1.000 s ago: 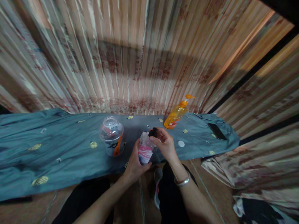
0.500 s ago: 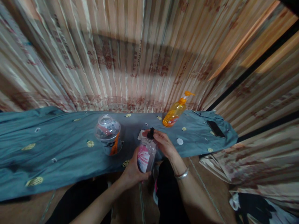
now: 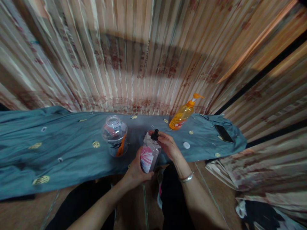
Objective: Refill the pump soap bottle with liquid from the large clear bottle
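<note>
A clear bottle (image 3: 148,157) with a pink and white label is tilted near the cloth's front edge, and my left hand (image 3: 136,171) is wrapped round its lower part. At its top, the fingers of my right hand (image 3: 168,145) are closed on a black cap (image 3: 155,134). Crinkled clear plastic surrounds the bottle's neck, just under the cap. Whether the cap is fixed to the bottle cannot be made out. Left of the hands stands a clear plastic cup (image 3: 116,137) with an orange and black print and a domed lid.
Behind my right hand an orange pump bottle (image 3: 182,115) stands on the teal cloth (image 3: 76,140). A white round disc (image 3: 186,145) and a dark phone (image 3: 224,133) lie to the right. A striped curtain (image 3: 134,57) hangs behind.
The view has shifted slightly, so the cup and pump bottle appear a little further right. Both hands keep their hold, with the bottle and cap raised very slightly.
</note>
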Tool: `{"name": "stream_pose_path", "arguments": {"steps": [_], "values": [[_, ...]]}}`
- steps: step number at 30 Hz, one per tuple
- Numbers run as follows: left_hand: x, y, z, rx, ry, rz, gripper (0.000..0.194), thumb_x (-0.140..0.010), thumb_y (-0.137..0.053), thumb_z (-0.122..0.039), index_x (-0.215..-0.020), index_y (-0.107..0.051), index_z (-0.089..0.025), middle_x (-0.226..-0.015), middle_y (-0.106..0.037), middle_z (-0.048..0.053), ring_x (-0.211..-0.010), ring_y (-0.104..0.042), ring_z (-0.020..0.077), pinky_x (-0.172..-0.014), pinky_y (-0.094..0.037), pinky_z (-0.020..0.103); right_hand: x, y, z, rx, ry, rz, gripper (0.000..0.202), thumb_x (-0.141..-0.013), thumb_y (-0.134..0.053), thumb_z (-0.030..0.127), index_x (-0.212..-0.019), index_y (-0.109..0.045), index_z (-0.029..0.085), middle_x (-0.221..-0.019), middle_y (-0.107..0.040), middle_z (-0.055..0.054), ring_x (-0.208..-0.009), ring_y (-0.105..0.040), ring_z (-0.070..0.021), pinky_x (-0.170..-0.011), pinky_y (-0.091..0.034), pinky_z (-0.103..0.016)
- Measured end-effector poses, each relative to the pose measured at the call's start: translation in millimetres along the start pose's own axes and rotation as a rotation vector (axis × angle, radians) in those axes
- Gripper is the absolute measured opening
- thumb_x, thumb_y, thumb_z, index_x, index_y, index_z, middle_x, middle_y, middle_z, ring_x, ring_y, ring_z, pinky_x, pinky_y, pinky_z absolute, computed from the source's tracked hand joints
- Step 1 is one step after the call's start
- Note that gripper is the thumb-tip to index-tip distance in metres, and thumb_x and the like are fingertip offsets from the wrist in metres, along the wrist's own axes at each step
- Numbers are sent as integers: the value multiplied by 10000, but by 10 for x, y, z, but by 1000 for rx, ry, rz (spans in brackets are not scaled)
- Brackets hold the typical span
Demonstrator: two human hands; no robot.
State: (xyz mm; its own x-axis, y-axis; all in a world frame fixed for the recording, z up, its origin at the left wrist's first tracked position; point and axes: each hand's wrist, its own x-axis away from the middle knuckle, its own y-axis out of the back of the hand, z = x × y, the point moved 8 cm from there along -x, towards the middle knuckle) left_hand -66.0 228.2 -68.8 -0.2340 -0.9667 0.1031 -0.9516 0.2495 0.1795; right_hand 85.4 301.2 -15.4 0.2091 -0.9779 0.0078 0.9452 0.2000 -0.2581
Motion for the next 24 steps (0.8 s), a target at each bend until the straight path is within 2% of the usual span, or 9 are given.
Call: {"name": "stream_pose_path", "arguments": {"steps": [2, 5, 7, 10, 13, 15, 19, 21, 24], "values": [[-4, 3, 9, -3, -1, -6, 1140, -580, -814, -363, -1598, -358, -128, -1457, -696, 225, -1380, -665, 453, -1230, -469, 605, -9, 23, 7, 6, 23, -29, 625, -628, -1013, 700, -1058, -876, 266, -1157, -882, -72, -1113, -791, -300, -1063, -595, -433], [-4, -4, 18, -17, -6, -6, 1140, -573, -826, -366, -1589, -368, -129, -1449, -703, 227, -1372, -675, 458, -1225, -477, 608, -35, 76, -2, 38, 53, -95, 538, -549, -1086, 590, -902, -824, 280, -1163, -880, -55, -1098, -789, -289, -1024, -628, -433], [-4, 0, 24, -20, -9, -12, 1119, -574, -824, -358, -1578, -379, -138, -1444, -710, 227, -1367, -683, 459, -1217, -487, 615, -49, 80, -23, 43, 40, -100, 498, -551, -1087, 561, -834, -794, 275, -1162, -880, -53, -1080, -790, -289, -1005, -638, -440], [-4, 13, 47, -19, -5, -19, 1111, -576, -825, -350, -1573, -379, -144, -1480, -696, 240, -1385, -678, 465, -1221, -489, 625, -55, 34, -33, 7, 13, -43, 471, -632, -1023, 608, -901, -845, 264, -1201, -875, -68, -1139, -787, -309, -1070, -608, -458], [-7, 28, 92, -56, 12, -19, 1131, -594, -835, -351, -1596, -358, -138, -1539, -666, 258, -1445, -645, 469, -1250, -467, 625, -49, 6, -24, -12, 1, -4, 560, -680, -968, 676, -1041, -874, 259, -1173, -876, -79, -1180, -781, -327, -1113, -581, -473], [-7, 40, 117, -86, 14, -19, 1141, -616, -846, -343, -1617, -339, -136, -1564, -654, 259, -1476, -629, 464, -1261, -463, 619, -53, 40, -12, 11, 16, -42, 577, -645, -1000, 671, -1036, -859, 269, -1145, -875, -65, -1152, -783, -309, -1101, -586, -460], [-8, 51, 143, -108, 4, -13, 1137, -645, -870, -306, -1641, -340, -164, -1508, -701, 218, -1455, -653, 449, -1234, -501, 607, -63, 103, -5, 47, 29, -126, 547, -485, -1096, 573, -799, -762, 275, -1106, -877, -32, -1072, -783, -276, -1031, -618, -429], [-12, 55, 152, -110, 9, -15, 1138, -646, -871, -303, -1644, -344, -158, -1490, -707, 216, -1437, -667, 448, -1224, -513, 601, -59, 89, 1, 44, 19, -117, 514, -521, -1077, 588, -773, -759, 272, -1114, -882, -35, -1066, -784, -282, -1020, -618, -431], [-19, 51, 149, -103, 8, -12, 1139, -638, -869, -304, -1640, -351, -149, -1489, -703, 216, -1418, -678, 445, -1224, -514, 594, -38, 44, 23, 28, 5, -63, 504, -614, -1013, 661, -895, -853, 275, -1152, -884, -50, -1135, -781, -311, -1073, -591, -442]]}}
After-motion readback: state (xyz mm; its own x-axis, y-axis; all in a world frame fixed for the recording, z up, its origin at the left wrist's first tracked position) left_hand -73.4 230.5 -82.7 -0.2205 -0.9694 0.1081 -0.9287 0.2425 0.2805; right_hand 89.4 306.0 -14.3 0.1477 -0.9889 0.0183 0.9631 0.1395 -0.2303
